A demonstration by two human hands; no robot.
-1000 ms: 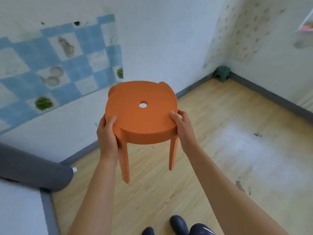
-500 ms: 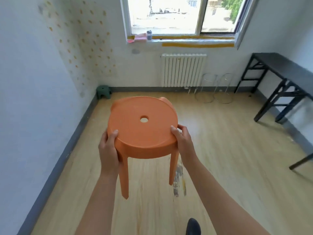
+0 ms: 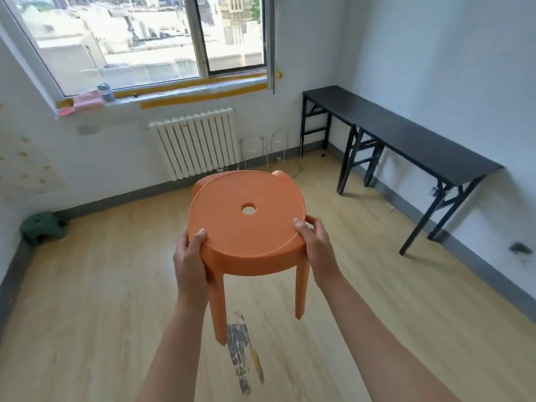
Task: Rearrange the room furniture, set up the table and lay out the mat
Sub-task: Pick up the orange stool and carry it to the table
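I hold an orange plastic stool [image 3: 246,227] in the air in front of me, upright, its round seat with a centre hole facing up and its legs hanging above the wooden floor. My left hand [image 3: 191,262] grips the seat's left rim, thumb on top. My right hand [image 3: 317,245] grips the right rim the same way. Two long black folding tables [image 3: 406,134] stand end to end along the right wall. No mat is in view.
A white radiator [image 3: 197,143] sits under the window on the far wall. Two clear wire-frame stands [image 3: 266,152] are beside it. A small green stool [image 3: 43,227] sits in the far left corner. A worn paint patch [image 3: 240,349] marks the floor below the stool.
My view has swung right from the left wall and corner to the window wall and the black tables. The stool stays held between both hands in the same grip.
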